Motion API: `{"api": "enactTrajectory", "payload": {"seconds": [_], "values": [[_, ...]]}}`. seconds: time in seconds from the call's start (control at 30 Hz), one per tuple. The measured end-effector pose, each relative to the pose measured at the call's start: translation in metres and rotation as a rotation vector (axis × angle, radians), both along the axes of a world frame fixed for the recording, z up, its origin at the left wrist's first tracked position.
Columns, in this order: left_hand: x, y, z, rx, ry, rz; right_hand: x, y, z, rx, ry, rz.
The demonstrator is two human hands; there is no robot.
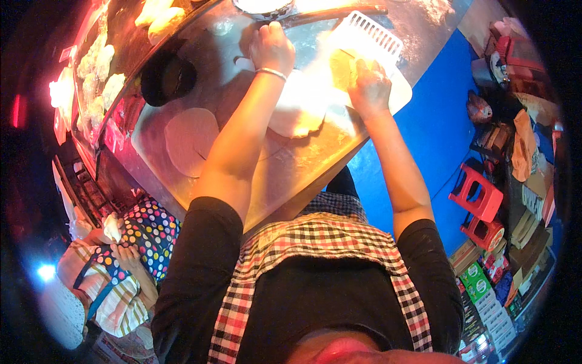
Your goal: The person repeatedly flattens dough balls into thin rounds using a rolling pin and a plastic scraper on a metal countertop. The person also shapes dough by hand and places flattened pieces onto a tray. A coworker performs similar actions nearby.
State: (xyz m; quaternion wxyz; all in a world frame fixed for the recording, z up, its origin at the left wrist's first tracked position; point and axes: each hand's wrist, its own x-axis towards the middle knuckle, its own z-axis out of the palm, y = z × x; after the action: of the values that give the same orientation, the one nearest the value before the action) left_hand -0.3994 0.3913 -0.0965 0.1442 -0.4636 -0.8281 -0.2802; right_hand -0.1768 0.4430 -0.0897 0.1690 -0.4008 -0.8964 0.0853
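My left hand (273,49) is curled over the metal worktop (273,177), its fingers bunched. A small pale piece (245,63) lies beside it; whether the fist holds anything is hidden. My right hand (370,86) has its fingers bent against a flat yellowish piece (342,70), at a white slotted plastic tray (394,43). Whether the fingers grip the piece does not show. Between my forearms lies a pale flat sheet, seemingly dough (298,120), partly washed out by glare. A round flat disc (191,141), perhaps also dough, rests left of my left forearm.
A bowl (266,12) and a wooden stick (336,14) lie at the far side. A dark round object (168,79) sits at left. Another person in a dotted apron (150,236) is at lower left. Red plastic stools (477,193) and boxes (477,282) stand at right.
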Motion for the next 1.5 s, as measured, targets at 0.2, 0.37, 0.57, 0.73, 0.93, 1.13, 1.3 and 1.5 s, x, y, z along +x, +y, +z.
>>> {"api": "enactTrajectory", "payload": {"seconds": [0.2,0.37,0.57,0.73,0.93,1.13,1.3,1.5], "values": [[-0.014,0.012,0.012,0.265,-0.305,0.206,0.008,-0.039,0.028,0.151,-0.110,0.193],[-0.045,-0.065,0.037,0.377,-0.367,-0.111,0.010,-0.013,0.027,0.063,0.002,0.324],[-0.046,-0.147,0.085,0.422,-0.215,-0.171,-0.002,-0.003,0.043,0.124,0.162,0.287],[-0.036,-0.179,0.088,0.280,-0.026,-0.268,-0.038,-0.030,0.059,0.131,0.315,0.596],[-0.029,-0.204,0.022,-0.227,-0.269,0.090,-0.120,-0.012,0.025,-0.031,0.132,0.734],[0.007,-0.232,0.021,-0.510,-0.055,0.156,-0.142,-0.014,0.005,0.099,0.043,0.829],[0.092,-0.239,0.045,-0.517,-0.283,0.182,-0.079,-0.023,0.021,-0.053,-0.050,0.885],[0.155,-0.247,0.050,-0.232,-0.320,0.171,-0.038,-0.020,0.048,-0.013,-0.041,0.960]]}}
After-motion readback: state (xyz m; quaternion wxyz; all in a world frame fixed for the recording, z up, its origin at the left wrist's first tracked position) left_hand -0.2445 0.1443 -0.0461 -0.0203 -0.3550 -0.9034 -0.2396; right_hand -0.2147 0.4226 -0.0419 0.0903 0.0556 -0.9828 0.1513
